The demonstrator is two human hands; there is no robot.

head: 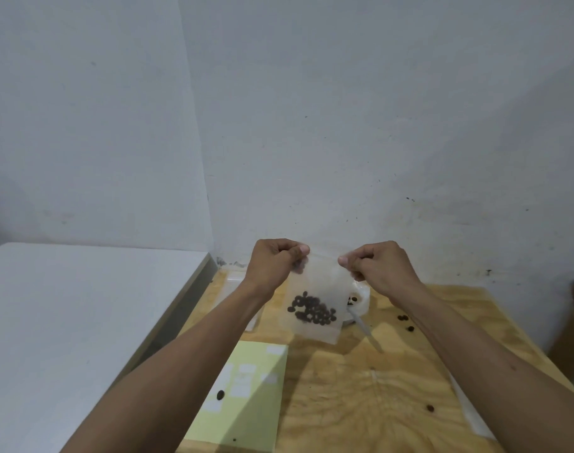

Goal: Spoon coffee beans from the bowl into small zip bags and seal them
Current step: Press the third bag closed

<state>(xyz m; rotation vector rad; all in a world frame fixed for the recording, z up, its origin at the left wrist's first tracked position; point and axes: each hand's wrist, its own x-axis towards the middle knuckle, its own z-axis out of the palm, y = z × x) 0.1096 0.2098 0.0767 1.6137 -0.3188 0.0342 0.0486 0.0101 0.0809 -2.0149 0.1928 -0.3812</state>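
Note:
I hold a small clear zip bag (321, 282) up above the wooden table (361, 397). My left hand (274, 261) pinches its top left corner and my right hand (377, 268) pinches its top right corner. A cluster of dark coffee beans (313, 310) lies in the bag's lower half. Behind the bag, mostly hidden, stands the white bowl (361, 300) with a few beans showing inside. A pale spoon handle (365, 331) sticks out of the bowl toward me.
Loose beans (405, 322) lie scattered on the wood to the right, and one rests on a pale green sheet (246, 397) at the front left. A white counter (66, 322) borders the left. Clear plastic (236, 282) lies at the back left, against the wall.

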